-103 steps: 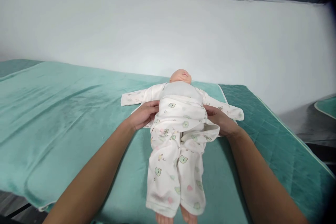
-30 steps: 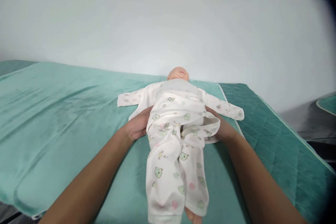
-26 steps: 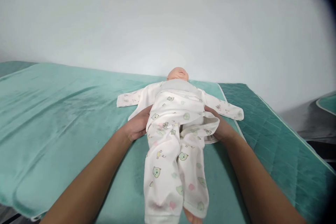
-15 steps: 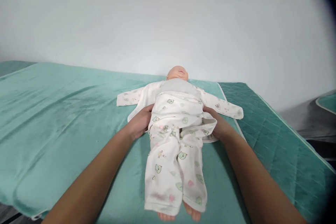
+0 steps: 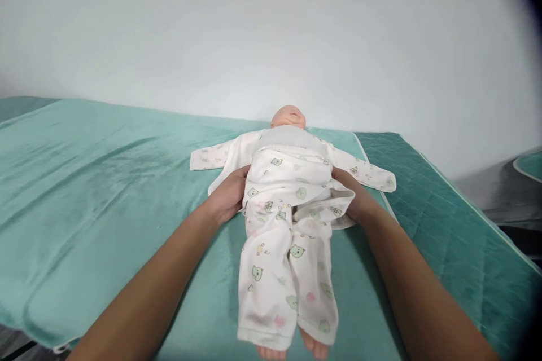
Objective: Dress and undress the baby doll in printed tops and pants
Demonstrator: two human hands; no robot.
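Observation:
A baby doll (image 5: pixel 283 136) lies on its back, feet toward me, dressed in a white long-sleeved top (image 5: pixel 247 145) and patterned trousers (image 5: pixel 271 271). The trousers are drawn high over its belly, above a pale grey area on the chest. At the left side of the waist, my left hand (image 5: pixel 231 194) curls in against the doll, fingertips hidden beneath. My right hand (image 5: pixel 354 197) grips at the opposite side, its fingers mostly behind a loose fold of cloth (image 5: pixel 344 198). Bare doll toes (image 5: pixel 271 353) stick out of the trouser legs.
Light green cloth (image 5: pixel 105 192) with soft wrinkles covers the surface under the doll. A darker quilted green cover (image 5: pixel 449 237) lies to the right. Behind the doll's head stands a white wall (image 5: pixel 254 51). Another green padded edge (image 5: pixel 531 163) shows at far right.
Doll and hands sit slightly further right in the picture, and the view has shifted a little. Both hands keep the same places at the waist.

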